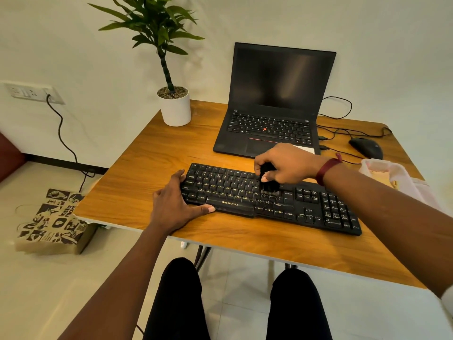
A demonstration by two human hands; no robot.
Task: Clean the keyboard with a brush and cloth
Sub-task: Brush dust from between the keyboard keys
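A black full-size keyboard (306,207) lies on the wooden table (152,153), slanted toward the right. My left hand (176,202) grips its left end, thumb along the front edge and fingers over the corner. My right hand (286,165) is closed on a small black brush (269,186), whose bristles rest on the keys to the right of the letter block. A pale pink cloth (389,175) sits on the table at the right edge, beyond my right forearm.
An open black laptop (274,104) stands behind the keyboard. A black mouse (366,147) and cables lie to its right. A potted plant (175,104) occupies the back left corner. A printed paper bag (54,222) lies on the floor at left.
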